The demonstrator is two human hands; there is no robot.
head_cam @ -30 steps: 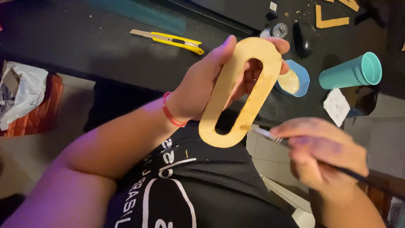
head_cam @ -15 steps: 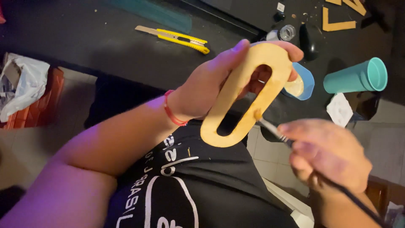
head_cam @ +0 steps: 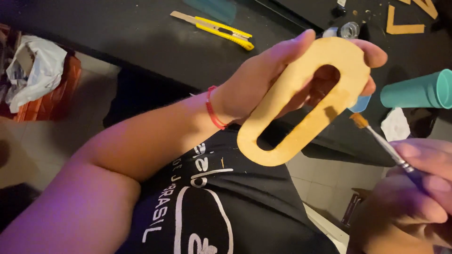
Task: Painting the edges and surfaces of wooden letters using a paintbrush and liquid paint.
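Black table (head_cam: 117, 42) fills the top of the view, pale floor tiles beneath it. Left hand (head_cam: 263, 80) grips a tan oval ring (head_cam: 301, 113) upright, below the table's edge. Right hand (head_cam: 414, 188), lower right of the ring, pinches a brush (head_cam: 383, 143), bristles just beside the ring. Beyond: teal cup (head_cam: 419, 91), yellow knife (head_cam: 221, 29).

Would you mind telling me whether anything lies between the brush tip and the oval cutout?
Nothing visible does: the brush tip hangs in open air just right of the oval cutout, which the left hand holds up.
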